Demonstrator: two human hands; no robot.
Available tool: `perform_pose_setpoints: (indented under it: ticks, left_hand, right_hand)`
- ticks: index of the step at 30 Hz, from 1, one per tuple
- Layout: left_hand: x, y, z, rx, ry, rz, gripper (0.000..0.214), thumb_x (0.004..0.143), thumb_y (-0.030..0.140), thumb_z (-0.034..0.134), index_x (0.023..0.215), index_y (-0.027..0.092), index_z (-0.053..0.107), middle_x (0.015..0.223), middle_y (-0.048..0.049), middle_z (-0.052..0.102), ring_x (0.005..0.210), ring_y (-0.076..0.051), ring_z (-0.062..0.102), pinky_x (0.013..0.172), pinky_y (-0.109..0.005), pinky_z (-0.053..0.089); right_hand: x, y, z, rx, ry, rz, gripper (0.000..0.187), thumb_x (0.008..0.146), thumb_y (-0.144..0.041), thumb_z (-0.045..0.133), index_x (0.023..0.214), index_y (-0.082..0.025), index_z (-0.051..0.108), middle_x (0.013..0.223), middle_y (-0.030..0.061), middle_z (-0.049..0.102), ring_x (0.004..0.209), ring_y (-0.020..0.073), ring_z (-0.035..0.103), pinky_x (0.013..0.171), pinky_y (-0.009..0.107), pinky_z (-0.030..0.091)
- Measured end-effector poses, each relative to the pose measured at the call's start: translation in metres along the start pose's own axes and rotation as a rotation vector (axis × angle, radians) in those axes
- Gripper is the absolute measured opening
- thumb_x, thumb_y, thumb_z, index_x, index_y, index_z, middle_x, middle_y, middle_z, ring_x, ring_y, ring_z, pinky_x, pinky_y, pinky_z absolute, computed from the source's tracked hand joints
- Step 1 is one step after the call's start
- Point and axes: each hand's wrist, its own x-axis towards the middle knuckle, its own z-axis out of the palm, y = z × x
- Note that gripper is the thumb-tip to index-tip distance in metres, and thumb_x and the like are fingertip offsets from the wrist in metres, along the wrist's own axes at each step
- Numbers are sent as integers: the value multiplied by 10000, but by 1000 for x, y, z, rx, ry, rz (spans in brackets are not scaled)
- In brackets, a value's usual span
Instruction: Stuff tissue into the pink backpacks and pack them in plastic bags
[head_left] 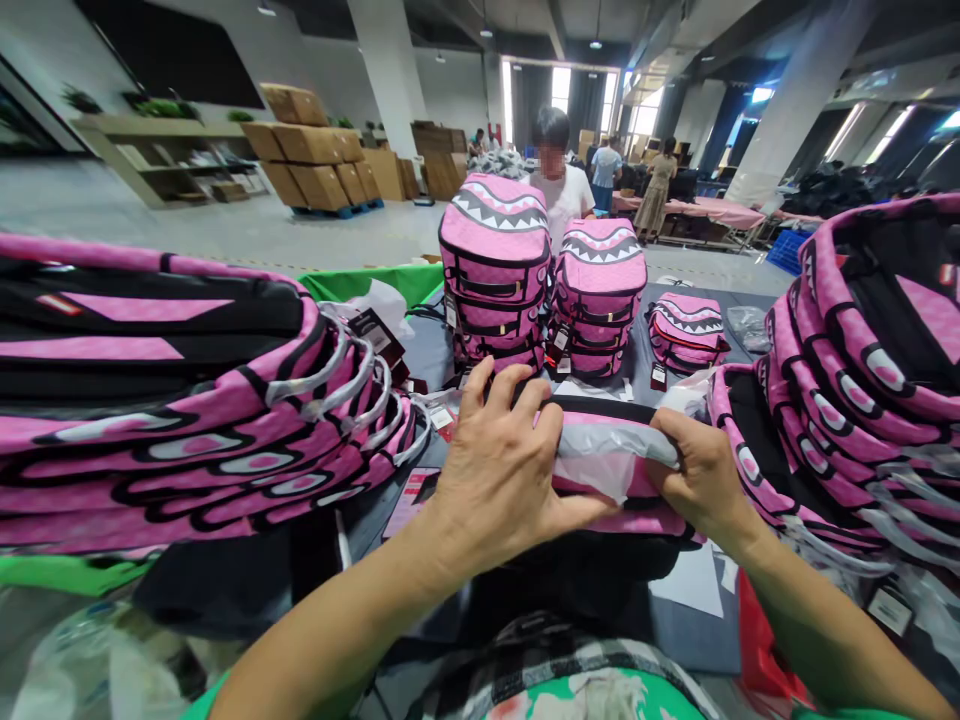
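Right in front of me a pink bag with black trim (649,518) is between my hands. My left hand (491,465) grips its left part, fingers bent over the top and thumb along the front. At the right end, my right hand (697,470) is closed on a grey strip (600,440) of the bag, with thin clear plastic wrap (611,470) hanging from it. The bag's left side and far side are hidden by my left hand. Beyond it stand two piles of pink backpacks with shark-teeth print (495,240) (600,265).
Stacked pink backpacks rise on the left (187,440) and right (847,400). A small pink bag (686,330) lies at the back right of the grey table (690,625). Across the table is a person in white (566,195). Cartons (315,150) stand farther off.
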Motion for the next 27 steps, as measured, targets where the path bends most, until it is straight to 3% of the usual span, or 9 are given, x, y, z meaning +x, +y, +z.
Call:
perform_pose_setpoints:
  ticks: [2,4,8,13,16,19,21,23,27]
  left_hand:
    - [-2,-2,-3,-102,-46,37,820,577,856,693,966,134,684,1106,-171,669,1187,-402,538,1133,-647,326]
    - [-3,-6,-3,-185,-70,84,761,642,838,680,970,151,682,1104,-136,684,1158,-351,563,1083,-579,409]
    - [-2,-7,6,-82,79,117,403,834,569,700,756,175,666,964,-88,722,1096,-306,607,1059,-539,426]
    - [-8,1,20,72,254,157,56,763,205,646,708,193,645,915,-57,737,1105,-306,635,1118,-561,365]
    - [-9,2,24,148,333,171,132,784,96,574,718,199,623,870,-32,737,1060,-274,661,1089,-538,391]
    - [-9,0,27,183,402,166,149,820,75,573,759,202,620,882,-27,747,1039,-266,676,1085,-543,387]
    - [-11,0,25,162,385,138,131,791,73,582,772,197,618,908,-40,755,1062,-284,673,1105,-560,355]
    - [-15,3,22,93,309,111,32,781,168,601,787,190,624,923,-68,755,1086,-320,662,1122,-580,328]
    - [-29,12,13,-1,260,116,165,804,349,600,796,189,642,952,-100,758,1105,-340,656,1150,-565,310]
  right_hand:
    - [-1,-1,-2,8,0,-2,120,683,-140,451,675,-237,379,568,-56,398,495,117,385,512,250,265]
    - [-2,-3,-2,17,-8,-7,129,675,-138,447,673,-238,366,570,-53,403,504,119,387,516,251,266]
    - [-3,-4,-2,23,-14,-28,124,653,-144,446,676,-236,366,579,-52,409,509,117,390,516,247,266]
    - [-5,-10,-20,32,-164,-99,125,721,-212,515,700,-228,393,608,-51,419,535,113,400,524,236,274]
    - [-6,-21,-27,-84,-258,-114,212,764,-326,610,734,-220,429,634,-42,454,556,117,416,536,242,257]
    - [-9,-27,-21,-263,-203,-93,160,752,-247,589,717,-220,435,595,-31,483,542,128,434,533,267,215]
    - [-12,-27,-13,-354,-123,-107,104,722,-179,547,722,-222,452,594,-16,505,547,142,448,536,281,221]
    - [-16,-25,-6,-406,-6,-131,103,713,-137,518,736,-223,465,607,-3,516,553,155,449,543,290,242]
    - [-25,-25,-4,-361,132,-140,171,681,-76,472,742,-231,430,600,-7,463,548,165,433,546,296,257]
